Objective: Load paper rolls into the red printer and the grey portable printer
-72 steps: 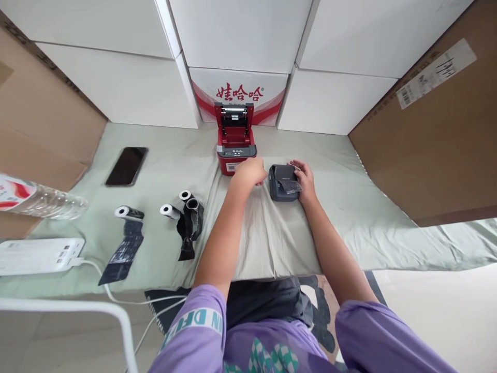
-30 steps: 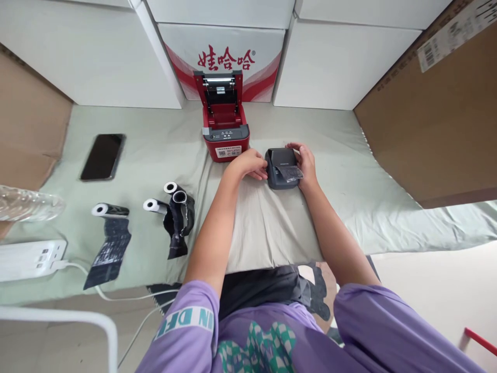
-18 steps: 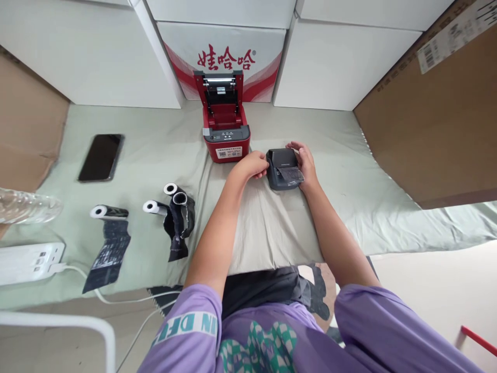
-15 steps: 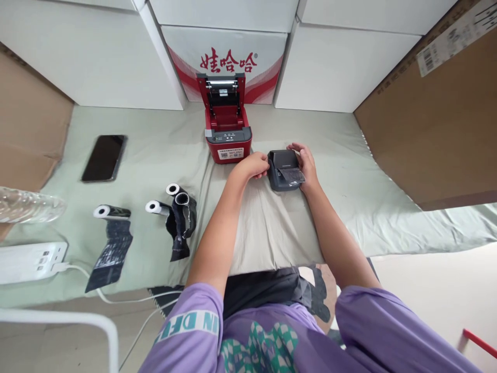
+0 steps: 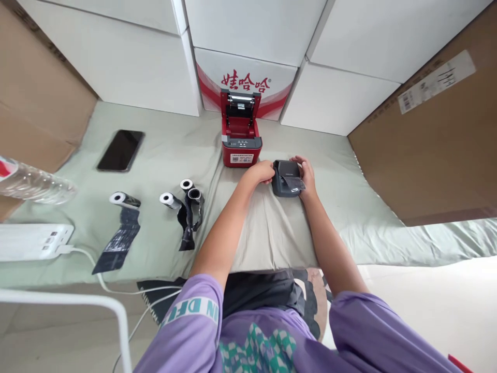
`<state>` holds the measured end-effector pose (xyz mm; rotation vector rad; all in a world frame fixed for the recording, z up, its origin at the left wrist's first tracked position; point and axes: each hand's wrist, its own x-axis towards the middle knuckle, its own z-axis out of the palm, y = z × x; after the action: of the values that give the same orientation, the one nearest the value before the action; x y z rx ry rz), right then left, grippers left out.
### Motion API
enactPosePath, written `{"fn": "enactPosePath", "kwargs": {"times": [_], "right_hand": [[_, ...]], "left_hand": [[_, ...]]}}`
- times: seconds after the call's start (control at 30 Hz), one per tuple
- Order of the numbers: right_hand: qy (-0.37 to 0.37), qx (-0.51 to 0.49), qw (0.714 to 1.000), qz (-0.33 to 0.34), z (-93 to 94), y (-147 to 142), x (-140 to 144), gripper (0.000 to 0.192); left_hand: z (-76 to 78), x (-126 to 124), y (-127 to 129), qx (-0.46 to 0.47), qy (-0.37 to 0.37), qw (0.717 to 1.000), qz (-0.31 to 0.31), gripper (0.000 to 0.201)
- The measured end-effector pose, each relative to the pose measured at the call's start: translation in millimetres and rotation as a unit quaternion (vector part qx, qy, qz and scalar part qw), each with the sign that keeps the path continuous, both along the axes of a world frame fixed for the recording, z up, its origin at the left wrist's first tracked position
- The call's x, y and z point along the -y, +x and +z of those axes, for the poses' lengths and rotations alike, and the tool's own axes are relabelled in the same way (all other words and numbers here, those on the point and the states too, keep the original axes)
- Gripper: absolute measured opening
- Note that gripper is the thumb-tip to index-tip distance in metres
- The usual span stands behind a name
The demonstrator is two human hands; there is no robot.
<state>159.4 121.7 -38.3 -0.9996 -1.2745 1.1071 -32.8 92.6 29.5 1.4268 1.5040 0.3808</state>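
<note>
Little has shifted since a moment ago: both hands stay at the small dark printer (image 5: 286, 178), the left hand's fingers now curled tighter against its side, and the whole scene sits a bit lower and further right as the head turns.

Big white boxes (image 5: 128, 67) are stacked along the back, with brown cardboard (image 5: 430, 140) leaning at the right. A pale green sheet (image 5: 163, 155) covers the work surface. On it, just in front of the boxes, stands a red printer (image 5: 240, 135) with its lid up. Just beside it, to the right, lies the dark printer, held from both sides: the left hand (image 5: 262, 172) is closed against its left edge, and the right hand (image 5: 306, 175) cups its right edge, fingers wrapped over the far corner. A scrap of clear film (image 5: 294, 183) lies on top. Well to the left sit a white power strip (image 5: 33, 241), a black phone (image 5: 120, 150) and three paper rolls (image 5: 182, 194) with dark strips trailing.
</note>
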Motion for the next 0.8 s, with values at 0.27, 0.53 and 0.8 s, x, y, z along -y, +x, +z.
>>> {"fn": "enactPosePath", "kwargs": {"times": [0.27, 0.53, 0.8], "right_hand": [[0.015, -0.003, 1.000, 0.001, -3.1, -0.4, -1.6, 0.053], [0.014, 0.004, 1.000, 0.004, -1.4, 0.0, 0.0, 0.049], [0.013, 0.005, 1.000, 0.005, -4.4, 1.4, -2.8, 0.050]], "left_hand": [[-13.4, 4.4, -13.4, 0.102, -0.107, 0.989, -0.014, 0.006], [-11.6, 6.5, -19.9, 0.132, -0.114, 0.984, -0.033, 0.014], [-13.8, 0.4, -16.6, 0.124, -0.123, 0.985, -0.002, 0.011]]}}
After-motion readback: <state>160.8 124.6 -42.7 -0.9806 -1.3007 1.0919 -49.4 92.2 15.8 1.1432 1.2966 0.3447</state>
